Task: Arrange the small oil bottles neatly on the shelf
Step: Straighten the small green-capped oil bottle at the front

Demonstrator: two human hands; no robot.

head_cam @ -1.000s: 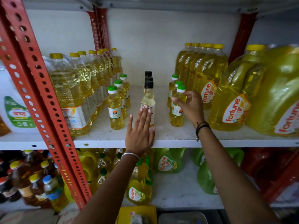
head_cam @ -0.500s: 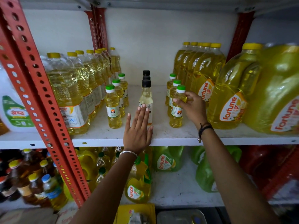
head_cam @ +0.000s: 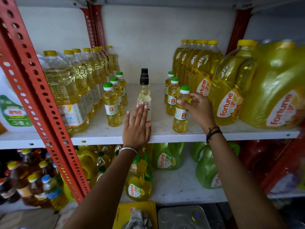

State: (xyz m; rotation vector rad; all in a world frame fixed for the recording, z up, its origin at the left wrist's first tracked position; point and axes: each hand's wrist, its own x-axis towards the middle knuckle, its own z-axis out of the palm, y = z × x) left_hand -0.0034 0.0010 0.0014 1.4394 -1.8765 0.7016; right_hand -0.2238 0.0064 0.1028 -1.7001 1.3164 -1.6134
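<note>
On the white shelf (head_cam: 165, 138) stand three rows of small oil bottles. The left row has green caps, its front bottle (head_cam: 111, 104) near the edge. The middle row has black caps, and my left hand (head_cam: 136, 128) lies flat and open against the base of its front bottle (head_cam: 144, 95). The right row has green caps, and my right hand (head_cam: 197, 108) grips its front bottle (head_cam: 181, 111) around the shoulder. That bottle stands upright on the shelf. Behind it stands a second green-capped bottle (head_cam: 172, 98).
Tall yellow-capped oil bottles (head_cam: 66, 90) line the left side, and large Fortune jugs (head_cam: 231, 90) crowd the right. A red perforated upright (head_cam: 38, 100) crosses the left front. The shelf below holds more jugs and bottles (head_cam: 168, 159).
The view has shifted slightly. My right hand has slid a little along the front right bottle while holding it. My left hand stays flat at the black-capped bottle.
</note>
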